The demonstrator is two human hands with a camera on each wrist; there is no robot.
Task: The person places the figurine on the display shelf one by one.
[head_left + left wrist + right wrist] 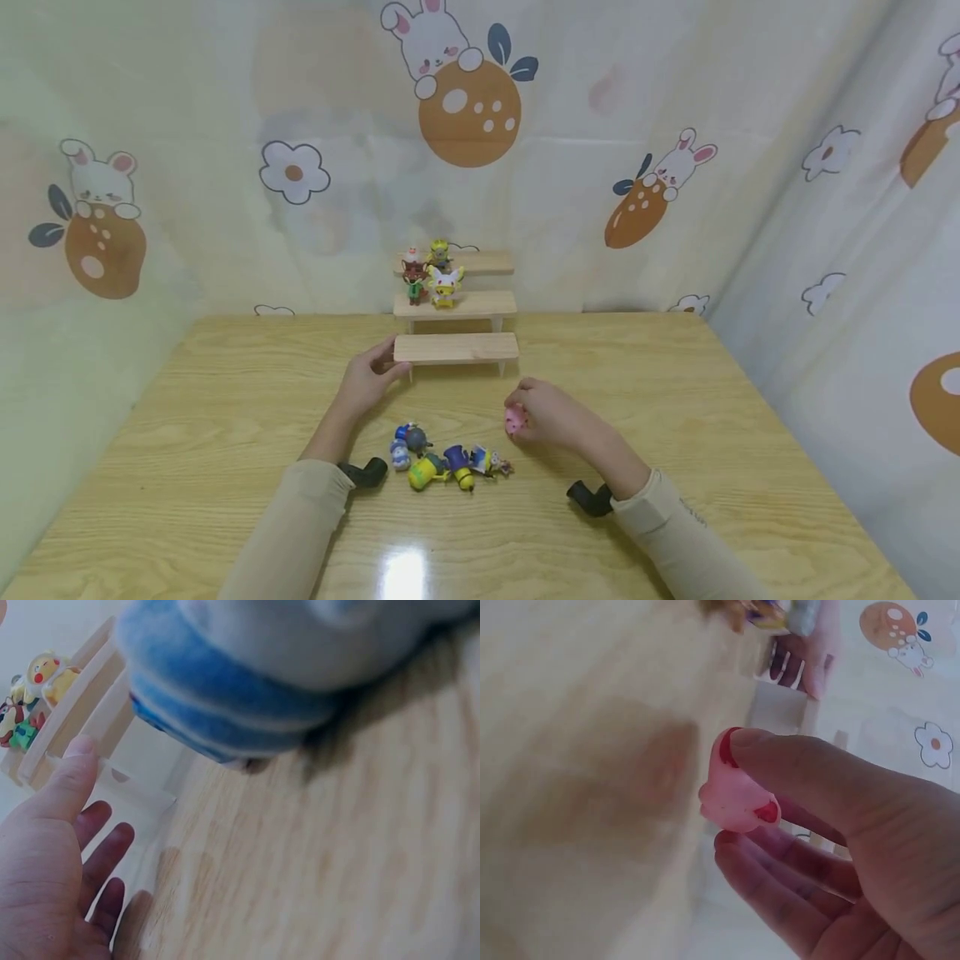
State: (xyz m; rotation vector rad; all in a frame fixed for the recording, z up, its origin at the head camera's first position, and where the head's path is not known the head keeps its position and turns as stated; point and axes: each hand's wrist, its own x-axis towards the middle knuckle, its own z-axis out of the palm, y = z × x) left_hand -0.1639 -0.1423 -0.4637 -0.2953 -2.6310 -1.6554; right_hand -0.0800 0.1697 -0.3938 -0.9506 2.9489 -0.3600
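My right hand (551, 414) pinches a small pink figurine (733, 796) with red patches between thumb and fingers, over the table right of the loose figurines. At the left end of the lowest step of a three-step wooden display stand (456, 347) is my left hand (365, 382). In the left wrist view its thumb lies against the step's edge, while the other fingers (105, 859) extend loosely and hold nothing. A fox figurine (414, 283) and a white-and-yellow figurine (445, 287) stand on the middle step.
On the top step are a yellow figurine (439, 252) and a pinkish one (412, 254). Several figurines lie between my forearms, among them a blue-and-white one (400, 455), a yellow-green one (426, 472) and a blue-and-yellow one (459, 467). A patterned curtain (525, 208) hangs behind the table.
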